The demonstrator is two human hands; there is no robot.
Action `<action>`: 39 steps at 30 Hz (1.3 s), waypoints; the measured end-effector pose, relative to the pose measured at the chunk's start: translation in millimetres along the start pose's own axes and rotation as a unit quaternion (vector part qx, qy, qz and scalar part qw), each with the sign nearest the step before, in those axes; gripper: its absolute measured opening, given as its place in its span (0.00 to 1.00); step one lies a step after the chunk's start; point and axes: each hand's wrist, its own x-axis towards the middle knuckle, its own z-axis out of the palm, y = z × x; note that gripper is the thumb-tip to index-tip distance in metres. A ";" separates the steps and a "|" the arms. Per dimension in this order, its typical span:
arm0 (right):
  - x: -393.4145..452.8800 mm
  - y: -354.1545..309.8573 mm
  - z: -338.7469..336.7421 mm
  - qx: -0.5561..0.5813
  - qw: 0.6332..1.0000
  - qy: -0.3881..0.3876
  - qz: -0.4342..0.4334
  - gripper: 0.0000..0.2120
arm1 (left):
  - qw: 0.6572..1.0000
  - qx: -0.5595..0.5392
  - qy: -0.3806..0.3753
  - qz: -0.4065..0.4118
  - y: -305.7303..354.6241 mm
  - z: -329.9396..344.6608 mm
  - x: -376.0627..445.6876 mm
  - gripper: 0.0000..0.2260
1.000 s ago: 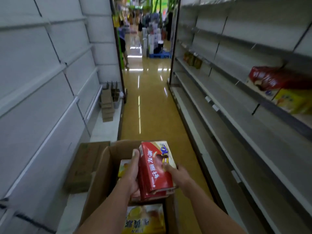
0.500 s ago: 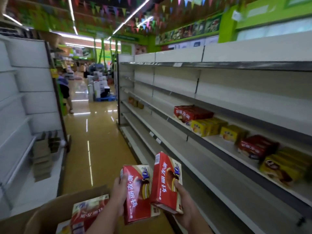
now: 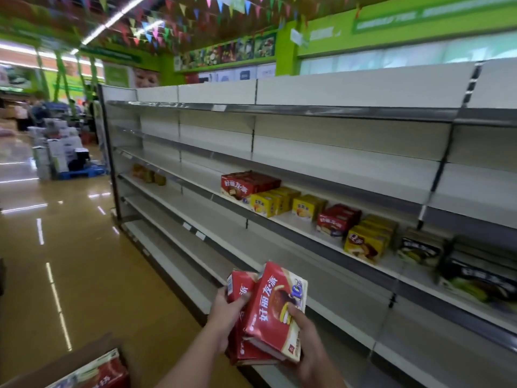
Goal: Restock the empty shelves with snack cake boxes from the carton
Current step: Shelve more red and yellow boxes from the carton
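Note:
I hold two red snack cake boxes upright in front of the shelving. My left hand [image 3: 225, 315] grips the rear red box [image 3: 237, 289], and my right hand [image 3: 310, 345] grips the front red box [image 3: 275, 312] from below and the side. The brown carton [image 3: 84, 357] sits at the bottom left with another red box [image 3: 103, 372] inside. Along the middle shelf [image 3: 296, 219] stand red boxes [image 3: 246, 184], yellow boxes [image 3: 271, 203] and dark packs [image 3: 475, 273].
Long grey shelf rows run along the right, their other levels bare apart from a few small brown packs [image 3: 148, 175] far down. The glossy tan aisle floor [image 3: 70, 247] stretches left. A blue pallet with stacked goods [image 3: 67, 155] stands at the aisle's end.
I lifted both red boxes out of the carton and turned right toward the shelving. The boxes came closer together and nearer the shelves, and the carton slid to the bottom left.

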 end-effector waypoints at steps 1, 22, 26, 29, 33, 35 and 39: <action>-5.3 -2.3 -5.7 0.014 1.000 0.005 -0.016 0.17 | 1.000 0.003 -0.021 -0.008 -0.2 7.3 -3.8 0.26; -77.5 -5.2 -94.0 0.207 0.949 0.108 -0.212 0.09 | 0.952 -0.090 -0.285 -0.072 -41.6 126.7 -75.9 0.31; -103.2 -8.6 -126.6 0.171 0.951 0.152 -0.210 0.10 | 0.960 -0.063 -0.262 -0.074 -55.1 165.8 -90.1 0.27; -131.6 -22.7 -174.0 0.134 0.938 0.227 -0.224 0.14 | 0.956 -0.041 -0.281 -0.080 -50.1 183.8 -90.2 0.23; -173.7 -43.8 -226.1 0.041 0.938 0.270 -0.213 0.30 | 0.944 0.015 -0.318 -0.083 -44.4 209.9 -95.6 0.24; -194.6 -49.4 -238.8 -0.009 0.950 0.233 -0.206 0.28 | 0.932 0.030 -0.351 -0.091 -47.7 232.4 -107.0 0.27; -227.5 -54.7 -269.2 -0.047 0.939 0.244 -0.239 0.21 | 0.919 0.030 -0.383 -0.085 -64.4 279.8 -132.0 0.39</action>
